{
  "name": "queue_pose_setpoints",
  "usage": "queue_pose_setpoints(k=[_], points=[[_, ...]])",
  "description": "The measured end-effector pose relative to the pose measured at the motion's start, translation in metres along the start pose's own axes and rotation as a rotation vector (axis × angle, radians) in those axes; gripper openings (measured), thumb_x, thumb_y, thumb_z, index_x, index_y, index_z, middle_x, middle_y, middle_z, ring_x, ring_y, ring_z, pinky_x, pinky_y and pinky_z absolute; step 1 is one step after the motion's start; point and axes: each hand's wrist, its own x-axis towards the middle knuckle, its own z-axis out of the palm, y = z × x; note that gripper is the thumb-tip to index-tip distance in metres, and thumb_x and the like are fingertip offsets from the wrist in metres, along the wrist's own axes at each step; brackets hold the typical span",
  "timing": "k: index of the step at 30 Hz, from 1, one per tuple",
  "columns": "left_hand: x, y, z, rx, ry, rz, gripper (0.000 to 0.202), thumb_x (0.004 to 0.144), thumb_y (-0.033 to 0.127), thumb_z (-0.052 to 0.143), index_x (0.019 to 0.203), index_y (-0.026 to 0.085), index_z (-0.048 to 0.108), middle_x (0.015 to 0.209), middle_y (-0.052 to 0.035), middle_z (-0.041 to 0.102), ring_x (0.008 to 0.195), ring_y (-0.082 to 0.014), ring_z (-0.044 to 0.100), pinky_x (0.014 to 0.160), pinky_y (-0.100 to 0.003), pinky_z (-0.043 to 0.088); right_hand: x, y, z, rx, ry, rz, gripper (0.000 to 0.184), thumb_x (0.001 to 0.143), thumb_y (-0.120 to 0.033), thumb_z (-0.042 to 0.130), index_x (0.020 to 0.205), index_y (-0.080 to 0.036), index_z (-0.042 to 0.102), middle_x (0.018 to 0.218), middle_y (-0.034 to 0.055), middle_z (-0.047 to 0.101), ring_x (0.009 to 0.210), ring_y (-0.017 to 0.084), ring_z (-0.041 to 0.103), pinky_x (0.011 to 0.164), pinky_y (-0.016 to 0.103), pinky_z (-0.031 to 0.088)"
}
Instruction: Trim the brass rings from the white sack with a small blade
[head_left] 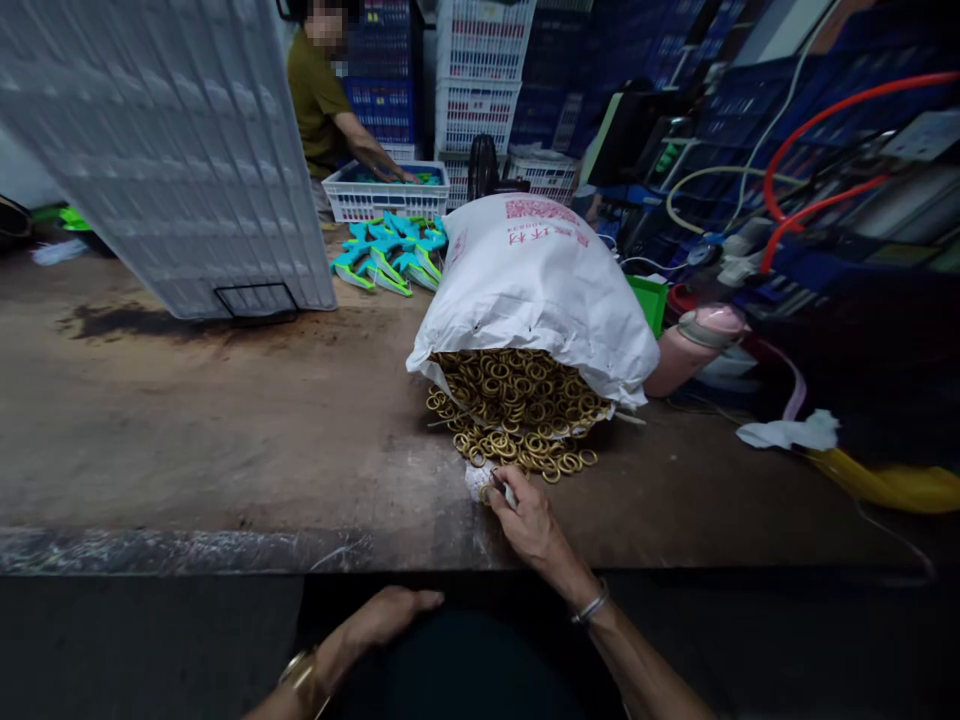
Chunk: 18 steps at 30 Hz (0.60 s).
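A white woven sack (540, 285) with red print lies on its side on the wooden table, its mouth facing me. Brass-coloured rings (517, 385) fill the mouth and spill onto the tabletop. At the near edge of that spill, my right hand (531, 520) is closed in a pinch, with one ring at its fingertips. Something small and greyish shows between its fingers too, unclear in kind. Right beside the fingertips is a white patch (477, 482) on the table. Below the table edge, over my lap, my left hand (386, 612) is empty, a finger stretched out and the others partly hidden.
A tall translucent plastic crate (187, 150) stands on the table at left. Behind it, turquoise-green pieces (394, 250) lie near a white basket (382, 205), where another person reaches in. A pink bottle (694, 345), red hoses and a yellow item (885, 480) are at right.
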Motion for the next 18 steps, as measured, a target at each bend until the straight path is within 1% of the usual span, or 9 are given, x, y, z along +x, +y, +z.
queue_pose_setpoints(k=[2, 3, 5, 6, 8, 9, 13, 16, 18], points=[[-0.010, 0.019, -0.006, -0.094, -0.245, -0.012, 0.022, 0.076, 0.038, 0.059, 0.081, 0.017, 0.065, 0.073, 0.0007, 0.062, 0.068, -0.0161, 0.058, 0.062, -0.027, 0.046, -0.001, 0.000, 0.000, 0.051, 0.002, -0.027, 0.011, 0.080, -0.029, 0.045, 0.080, -0.020, 0.052, 0.063, -0.0026, 0.054, 0.055, 0.011, 0.049, 0.054, 0.020, 0.036], [-0.014, 0.029, -0.008, -0.123, -0.375, -0.004, 0.022, 0.077, 0.038, 0.057, 0.082, 0.018, 0.066, 0.072, 0.0011, 0.061, 0.068, -0.0153, 0.057, 0.062, -0.025, 0.045, -0.002, -0.001, 0.001, 0.069, -0.002, -0.045, 0.010, 0.080, -0.028, 0.046, 0.079, -0.020, 0.052, 0.063, -0.0030, 0.053, 0.055, 0.011, 0.049, 0.054, 0.019, 0.036], [-0.018, 0.049, -0.010, -0.250, -0.331, 0.017, 0.028, 0.079, 0.041, 0.053, 0.094, 0.019, 0.062, 0.083, -0.0019, 0.062, 0.074, -0.0159, 0.058, 0.063, -0.025, 0.046, -0.003, -0.005, 0.002, 0.090, -0.008, -0.086, 0.008, 0.079, -0.026, 0.047, 0.078, -0.020, 0.051, 0.063, -0.0032, 0.052, 0.055, 0.010, 0.048, 0.055, 0.019, 0.037], [-0.017, 0.058, -0.009, -0.327, -0.257, 0.006, 0.034, 0.079, 0.044, 0.050, 0.101, 0.018, 0.057, 0.087, -0.0036, 0.061, 0.072, -0.0157, 0.058, 0.059, -0.025, 0.046, -0.004, -0.007, 0.003, 0.095, -0.007, -0.106, 0.007, 0.079, -0.026, 0.047, 0.077, -0.020, 0.051, 0.063, -0.0030, 0.052, 0.056, 0.010, 0.048, 0.055, 0.019, 0.037], [-0.007, 0.072, -0.003, -0.396, -0.076, -0.040, 0.046, 0.077, 0.051, 0.048, 0.108, 0.017, 0.049, 0.077, -0.0024, 0.057, 0.055, -0.0127, 0.053, 0.043, -0.022, 0.042, -0.005, -0.013, 0.003, 0.099, -0.011, -0.142, 0.006, 0.078, -0.024, 0.048, 0.077, -0.020, 0.052, 0.062, -0.0029, 0.052, 0.056, 0.011, 0.048, 0.055, 0.019, 0.037], [0.000, 0.078, 0.001, -0.412, -0.016, -0.044, 0.049, 0.075, 0.053, 0.049, 0.108, 0.017, 0.048, 0.069, -0.0001, 0.055, 0.049, -0.0113, 0.050, 0.039, -0.020, 0.039, -0.005, -0.015, 0.002, 0.104, -0.019, -0.160, 0.005, 0.078, -0.023, 0.048, 0.077, -0.020, 0.052, 0.062, -0.0028, 0.051, 0.056, 0.011, 0.047, 0.055, 0.019, 0.037], [0.023, 0.092, 0.015, -0.455, 0.023, 0.002, 0.041, 0.072, 0.052, 0.054, 0.091, 0.016, 0.053, 0.049, 0.0068, 0.044, 0.039, -0.0069, 0.038, 0.036, -0.017, 0.031, -0.007, -0.025, -0.002, 0.174, -0.057, -0.178, 0.005, 0.077, -0.022, 0.048, 0.078, -0.020, 0.052, 0.063, -0.0029, 0.051, 0.056, 0.010, 0.047, 0.054, 0.019, 0.037], [0.028, 0.095, 0.020, -0.496, 0.056, 0.038, 0.032, 0.071, 0.048, 0.058, 0.073, 0.017, 0.052, 0.047, 0.0079, 0.041, 0.037, -0.0050, 0.033, 0.037, -0.017, 0.028, -0.008, -0.030, -0.007, 0.274, -0.076, -0.072, 0.007, 0.077, -0.024, 0.046, 0.076, -0.020, 0.051, 0.062, -0.0036, 0.049, 0.055, 0.010, 0.045, 0.053, 0.018, 0.037], [0.028, 0.093, 0.022, -0.510, 0.087, 0.048, 0.030, 0.071, 0.046, 0.059, 0.067, 0.017, 0.050, 0.045, 0.0082, 0.040, 0.037, -0.0051, 0.032, 0.037, -0.017, 0.027, -0.008, -0.031, -0.008, 0.343, -0.090, 0.019, 0.010, 0.078, -0.028, 0.045, 0.073, -0.020, 0.050, 0.062, -0.0040, 0.047, 0.056, 0.009, 0.043, 0.052, 0.018, 0.036]])
